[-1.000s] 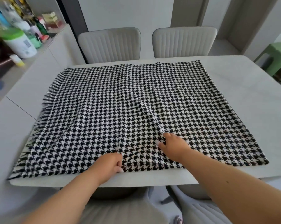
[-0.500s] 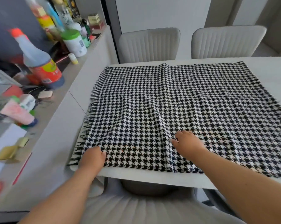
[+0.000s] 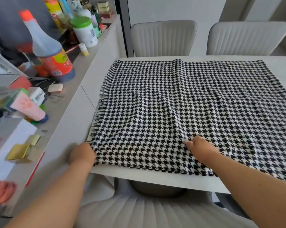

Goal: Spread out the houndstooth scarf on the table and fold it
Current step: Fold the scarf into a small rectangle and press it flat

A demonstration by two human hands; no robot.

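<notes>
Scarf [image 3: 180, 109]: both hands [image 3: 200, 149] rest on near edge.

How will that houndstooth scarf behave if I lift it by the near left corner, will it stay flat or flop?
The houndstooth scarf will probably flop and drape: it already shows soft ridges near the right hand. It looks light, so the left hand at the corner should lift it easily. The fringe will likely dangle and may snag.
</notes>
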